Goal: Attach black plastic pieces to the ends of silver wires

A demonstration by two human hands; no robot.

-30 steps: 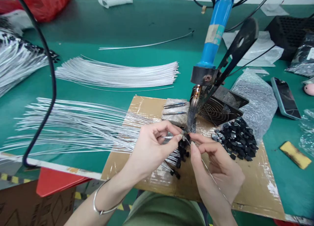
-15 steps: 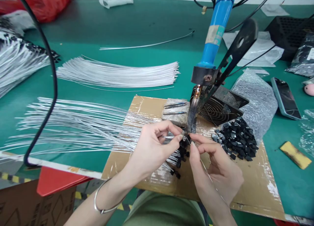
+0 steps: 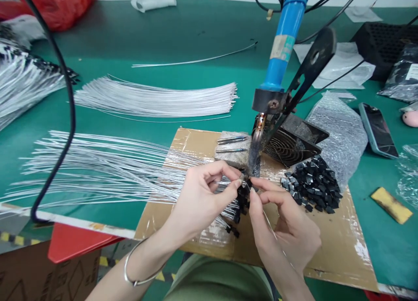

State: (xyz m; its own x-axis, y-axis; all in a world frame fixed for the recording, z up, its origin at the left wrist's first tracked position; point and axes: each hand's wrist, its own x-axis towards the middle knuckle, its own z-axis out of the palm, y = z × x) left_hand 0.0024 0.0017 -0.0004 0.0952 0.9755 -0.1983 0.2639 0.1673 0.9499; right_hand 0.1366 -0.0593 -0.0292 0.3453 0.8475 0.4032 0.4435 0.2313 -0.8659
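The left hand [image 3: 199, 201] is reaching in from seven o'clock, its back turned upward and its fingertips pointing toward two o'clock. Its grip is closing thumb and forefinger on a tiny shiny metal part [image 3: 244, 184], too small to identify, just beside the dark lower end of a blue-handled soldering iron [image 3: 281, 59]. The right hand [image 3: 287, 227] is entering from five o'clock, its fingers bending toward ten o'clock. Its grip is pinching a thin silvery wire [image 3: 269, 224] between thumb and forefinger; the wire is trailing across the palm toward five o'clock, its upper end lying near the metal part. Both hands are working above a brown cardboard sheet [image 3: 339, 253] on the green tabletop [image 3: 196, 35]. Black cable ends [image 3: 241, 205] are lying just below the fingertips, toward six o'clock. A loose spread of thin white cables [image 3: 107, 166] is extending from behind the left hand toward nine o'clock. A heap of small black plastic pieces [image 3: 315, 183] is resting at three o'clock, and a black round-grilled fan [image 3: 289, 146] is standing at two o'clock.
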